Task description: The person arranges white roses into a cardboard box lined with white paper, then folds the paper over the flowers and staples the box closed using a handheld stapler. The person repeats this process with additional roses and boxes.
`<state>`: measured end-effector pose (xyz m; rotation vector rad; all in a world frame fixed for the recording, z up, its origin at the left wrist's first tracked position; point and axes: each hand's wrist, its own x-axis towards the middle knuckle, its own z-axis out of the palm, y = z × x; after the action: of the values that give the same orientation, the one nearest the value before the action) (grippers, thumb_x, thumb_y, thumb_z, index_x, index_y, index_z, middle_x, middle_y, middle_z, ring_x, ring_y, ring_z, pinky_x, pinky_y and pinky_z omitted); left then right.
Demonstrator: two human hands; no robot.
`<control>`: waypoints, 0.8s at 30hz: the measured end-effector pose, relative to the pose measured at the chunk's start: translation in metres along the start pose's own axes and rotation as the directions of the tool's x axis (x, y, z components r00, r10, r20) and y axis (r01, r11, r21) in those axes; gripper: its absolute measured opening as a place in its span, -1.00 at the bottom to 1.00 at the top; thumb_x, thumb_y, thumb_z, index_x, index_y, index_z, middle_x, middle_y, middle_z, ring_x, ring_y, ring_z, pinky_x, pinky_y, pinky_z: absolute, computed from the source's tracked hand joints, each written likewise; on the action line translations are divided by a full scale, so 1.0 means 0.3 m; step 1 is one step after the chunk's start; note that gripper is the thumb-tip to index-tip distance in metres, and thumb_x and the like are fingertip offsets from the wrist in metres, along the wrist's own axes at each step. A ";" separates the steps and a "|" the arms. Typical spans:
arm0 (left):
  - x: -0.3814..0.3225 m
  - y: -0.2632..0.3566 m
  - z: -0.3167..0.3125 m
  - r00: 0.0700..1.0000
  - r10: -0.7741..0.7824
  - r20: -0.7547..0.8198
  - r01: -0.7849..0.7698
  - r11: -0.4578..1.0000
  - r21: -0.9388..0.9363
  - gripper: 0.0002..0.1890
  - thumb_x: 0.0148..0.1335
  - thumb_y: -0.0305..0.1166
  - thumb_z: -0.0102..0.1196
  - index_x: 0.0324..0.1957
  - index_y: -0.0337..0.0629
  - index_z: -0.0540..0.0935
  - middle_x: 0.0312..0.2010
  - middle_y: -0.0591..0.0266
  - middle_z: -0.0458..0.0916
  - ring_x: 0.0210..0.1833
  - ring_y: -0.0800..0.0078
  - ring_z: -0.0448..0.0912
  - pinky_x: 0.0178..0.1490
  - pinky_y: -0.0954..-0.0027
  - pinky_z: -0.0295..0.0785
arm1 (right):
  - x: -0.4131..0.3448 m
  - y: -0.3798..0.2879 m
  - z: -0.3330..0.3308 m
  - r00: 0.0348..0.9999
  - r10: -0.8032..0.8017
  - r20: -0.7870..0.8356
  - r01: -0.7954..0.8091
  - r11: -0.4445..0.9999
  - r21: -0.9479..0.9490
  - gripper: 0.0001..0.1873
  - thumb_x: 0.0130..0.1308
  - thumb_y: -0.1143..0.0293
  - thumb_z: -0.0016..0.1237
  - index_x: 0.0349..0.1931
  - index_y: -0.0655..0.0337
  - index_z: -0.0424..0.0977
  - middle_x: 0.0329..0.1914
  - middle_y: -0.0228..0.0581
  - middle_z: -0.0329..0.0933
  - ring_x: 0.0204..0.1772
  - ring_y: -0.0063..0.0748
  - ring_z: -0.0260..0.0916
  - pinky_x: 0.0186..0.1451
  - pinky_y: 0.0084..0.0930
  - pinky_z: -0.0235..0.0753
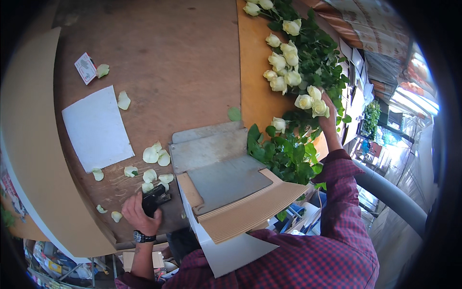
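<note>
My left hand (140,213), with a watch on its wrist, is closed around a black stapler (153,200) at the near left of the table. Loose pale petals (150,155) lie just beyond it. On the right, my right hand (327,112) reaches in among white roses (285,63) with dark green leaves. Some rose heads (312,103) cover its fingers, so its grip is hidden. Between my hands stands a bent sheet-metal stand (216,151). Corrugated cardboard (252,206) lies at its near end, with a white sheet (234,253) hanging below.
A white sheet (97,128) and a small printed card box (86,68) lie on the brown tabletop (173,65). A tall cardboard panel (36,144) borders the left side. More rose foliage (288,155) lies right of the stand. A grey pipe (393,198) runs beyond my right arm.
</note>
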<state>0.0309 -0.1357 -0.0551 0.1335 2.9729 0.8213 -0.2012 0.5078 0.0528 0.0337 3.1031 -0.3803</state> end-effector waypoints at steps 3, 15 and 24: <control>-0.004 -0.001 0.003 1.000 0.002 -0.001 -0.002 1.000 -0.013 -0.19 -0.05 -0.29 0.30 0.36 -0.28 0.51 0.18 -0.08 0.54 0.24 -0.14 0.46 0.39 -0.13 0.32 | 0.000 0.015 -0.047 0.974 0.198 0.110 -0.211 0.970 0.124 -0.55 0.36 0.62 0.05 0.25 0.23 0.62 0.11 -0.07 0.76 0.21 -0.29 0.68 0.30 -0.38 0.56; -0.001 -0.006 0.013 0.999 0.022 -0.031 -0.022 1.000 -0.006 -0.21 -0.03 -0.30 0.29 0.35 -0.29 0.53 0.18 -0.08 0.55 0.23 -0.13 0.48 0.37 -0.13 0.35 | 0.002 -0.016 -0.154 0.971 0.183 0.153 -0.204 0.969 0.139 -0.64 0.39 0.52 0.16 0.19 0.27 0.62 0.06 -0.27 0.71 0.12 -0.45 0.60 0.28 -0.47 0.51; 0.000 -0.004 0.015 0.999 0.020 -0.034 -0.019 1.000 0.015 -0.25 0.03 -0.28 0.28 0.34 -0.30 0.54 0.16 -0.09 0.57 0.22 -0.14 0.48 0.37 -0.14 0.35 | -0.014 -0.108 -0.214 0.889 0.381 0.254 -0.310 0.909 -0.278 -0.64 0.50 0.47 0.05 0.26 0.24 0.59 0.17 -0.17 0.69 0.24 -0.38 0.57 0.35 -0.45 0.47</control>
<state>0.0312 -0.1345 -0.0596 0.1507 3.0149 0.8129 -0.1986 0.4917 0.1230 0.4756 2.7345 -0.0076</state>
